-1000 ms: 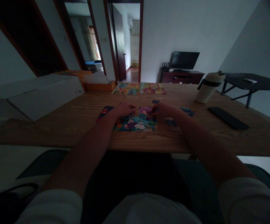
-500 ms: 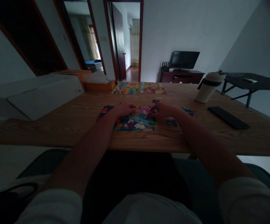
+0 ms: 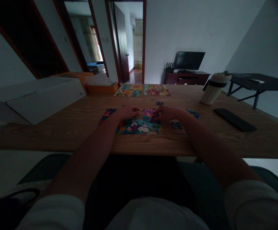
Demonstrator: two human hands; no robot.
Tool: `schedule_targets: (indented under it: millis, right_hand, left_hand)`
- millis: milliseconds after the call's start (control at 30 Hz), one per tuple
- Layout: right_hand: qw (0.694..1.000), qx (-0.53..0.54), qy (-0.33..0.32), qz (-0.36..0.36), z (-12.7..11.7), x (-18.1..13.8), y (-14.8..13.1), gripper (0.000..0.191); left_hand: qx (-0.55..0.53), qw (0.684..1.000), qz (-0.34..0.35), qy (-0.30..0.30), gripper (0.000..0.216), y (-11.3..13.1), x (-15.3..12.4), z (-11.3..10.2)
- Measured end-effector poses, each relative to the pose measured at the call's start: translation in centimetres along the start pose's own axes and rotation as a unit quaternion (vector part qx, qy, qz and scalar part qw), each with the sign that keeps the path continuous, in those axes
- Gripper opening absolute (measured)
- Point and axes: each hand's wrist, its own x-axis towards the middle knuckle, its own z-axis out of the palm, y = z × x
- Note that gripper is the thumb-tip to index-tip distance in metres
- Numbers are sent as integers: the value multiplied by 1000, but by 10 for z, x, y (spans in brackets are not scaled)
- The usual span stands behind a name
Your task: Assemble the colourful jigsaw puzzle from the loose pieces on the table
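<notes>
A partly assembled jigsaw puzzle with white rabbits on a teal ground lies in front of me on the wooden table. My left hand rests at its upper left part, fingers bent loosely and apart, with nothing visible in them. At the puzzle's upper right, my right hand pinches a dark puzzle piece against the pink and purple section. Loose pieces lie around: one dark piece beyond my right hand, others beneath my right wrist, and more to the right. My left forearm partly hides a dark section.
Two colourful picture sheets lie at the table's far side. A long white box and an orange tissue box stand left. On the right are a cream tumbler and a black phone-like slab.
The view has shifted very slightly. Both hands stay almost in place, the right still at the puzzle's upper right with the piece.
</notes>
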Motion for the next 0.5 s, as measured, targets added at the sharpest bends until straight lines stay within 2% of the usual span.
schedule_targets:
  millis: [267, 500]
  right_hand:
    - [1000, -11, -20, -10, -2, -1, -4, 37]
    - [999, -39, -30, -11, 2, 6, -1, 48]
  left_hand:
    - [-3, 1000, 3, -8, 42, 3, -2, -1]
    - [11, 1000, 5, -9, 46, 2, -1, -1]
